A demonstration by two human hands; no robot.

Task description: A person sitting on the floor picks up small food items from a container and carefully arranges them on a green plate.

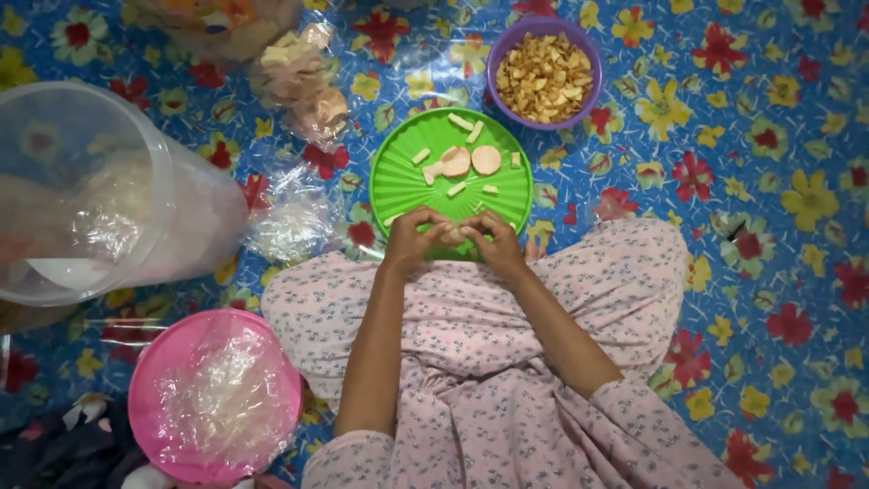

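Note:
My left hand and my right hand meet over the near rim of a round green plate. Both pinch one pale cracker piece between their fingertips. On the plate lie two round pale crackers and several small broken bits. A purple bowl heaped with small golden pieces stands just beyond the plate. My legs in pink flowered cloth stretch under my forearms.
A big clear plastic tub lies tilted at the left. A pink bowl lined with clear plastic sits at the lower left. Plastic bags of crackers lie at the upper left. A blue flowered mat covers the floor.

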